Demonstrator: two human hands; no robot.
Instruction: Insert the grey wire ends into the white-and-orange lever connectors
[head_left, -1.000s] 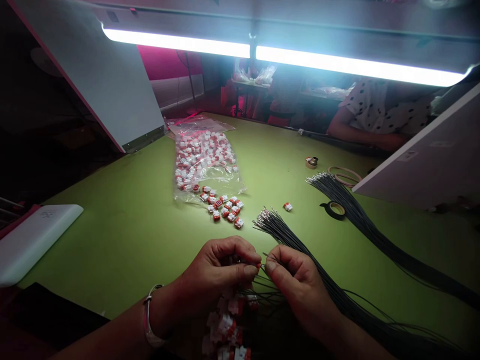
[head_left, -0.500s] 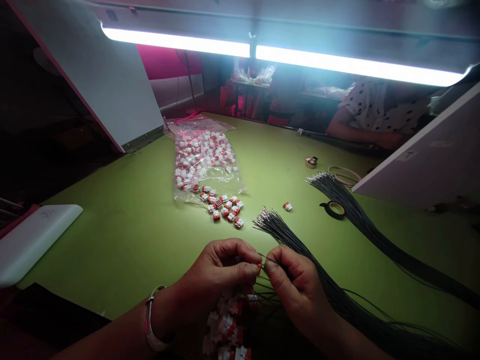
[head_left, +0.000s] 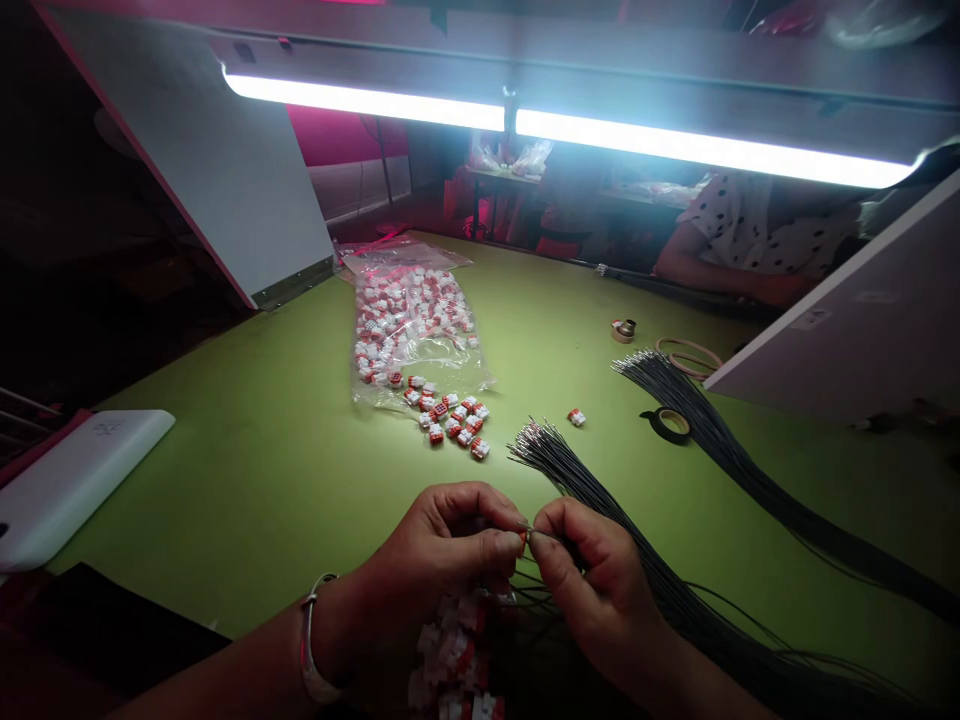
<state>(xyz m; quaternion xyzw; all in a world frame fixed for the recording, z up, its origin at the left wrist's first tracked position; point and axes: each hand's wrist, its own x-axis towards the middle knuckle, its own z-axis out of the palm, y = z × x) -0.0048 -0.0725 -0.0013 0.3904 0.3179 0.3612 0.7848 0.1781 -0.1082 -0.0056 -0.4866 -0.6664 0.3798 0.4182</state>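
Between thumb and forefinger, my left hand [head_left: 457,540] grips a small red-and-white connector [head_left: 523,541], mostly covered by the fingers. My right hand [head_left: 592,560] pinches a thin black wire right against it; whether the wire's tip is inside the connector is hidden. Below my left hand hangs a cluster of red-and-white connectors [head_left: 454,650] with dark wires running off to the right. A bundle of black wires [head_left: 600,485] with bare metal ends passes behind my right hand. Several loose connectors [head_left: 454,415] lie on the green table ahead, and one single connector [head_left: 576,417] sits apart.
A clear plastic bag [head_left: 416,325] full of connectors lies further back. To the right are a second wire bundle [head_left: 720,440], a roll of black tape [head_left: 670,425] and tan rings [head_left: 688,358]. A white device [head_left: 90,490] stands at left. Another person's arm [head_left: 697,255] shows across the table.
My right hand has come closer to my left, and the gap between the fingertips at the connector has narrowed. The whole view has shifted slightly downward and right.
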